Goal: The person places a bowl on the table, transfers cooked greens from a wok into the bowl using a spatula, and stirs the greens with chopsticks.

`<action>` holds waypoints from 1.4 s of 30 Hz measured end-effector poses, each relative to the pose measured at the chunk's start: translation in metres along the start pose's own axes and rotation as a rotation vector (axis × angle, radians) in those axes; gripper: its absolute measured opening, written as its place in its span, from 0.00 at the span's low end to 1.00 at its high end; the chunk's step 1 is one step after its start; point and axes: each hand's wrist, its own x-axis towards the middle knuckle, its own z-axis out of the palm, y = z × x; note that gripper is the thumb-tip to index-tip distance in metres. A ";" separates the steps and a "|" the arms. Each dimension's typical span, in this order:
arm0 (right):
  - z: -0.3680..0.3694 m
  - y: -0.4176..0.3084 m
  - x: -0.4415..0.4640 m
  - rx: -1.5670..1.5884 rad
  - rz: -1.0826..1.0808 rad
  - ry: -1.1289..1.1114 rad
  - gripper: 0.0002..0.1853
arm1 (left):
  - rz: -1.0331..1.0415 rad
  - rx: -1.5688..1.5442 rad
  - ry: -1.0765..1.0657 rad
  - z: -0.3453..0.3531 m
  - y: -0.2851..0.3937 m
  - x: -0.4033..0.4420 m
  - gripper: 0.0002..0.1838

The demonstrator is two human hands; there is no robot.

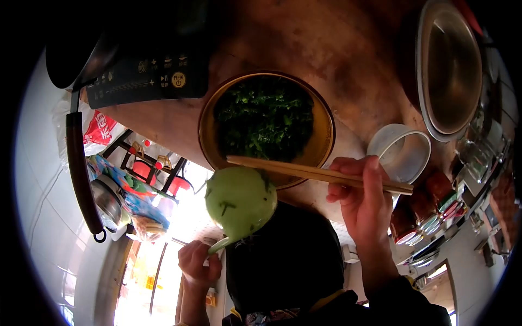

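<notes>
Closed around the short handle of a pale green scoop [241, 201] is my left hand [199, 265]. Bits of green leaf cling to the scoop, which is tilted beside the near rim of an amber bowl [324, 122]. Dark chopped greens [263, 117] fill much of that bowl. My right hand [363, 201] grips a pair of wooden chopsticks [293, 168]. Their tips reach left over the bowl's near edge, close above the scoop. I cannot tell whether the tips touch it.
On the left is a black induction cooker [147, 76] with a dark-handled pan [81, 163]. A translucent plastic tub [399, 149] stands right of the bowl. A large metal basin [451, 70] is at the far right, with several red-filled jars [421, 209] nearer me. The brown tabletop [348, 49] lies beneath.
</notes>
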 end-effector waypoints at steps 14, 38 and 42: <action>-0.014 0.024 -0.022 0.425 0.086 -0.095 0.22 | -0.253 -0.334 0.044 0.021 -0.002 -0.025 0.13; -0.018 0.041 -0.021 0.270 -0.012 0.173 0.16 | -0.843 -1.023 -0.054 0.011 0.071 -0.003 0.10; -0.023 0.039 -0.024 0.401 -0.145 -0.248 0.16 | -0.824 -1.001 -0.053 0.009 0.070 0.000 0.11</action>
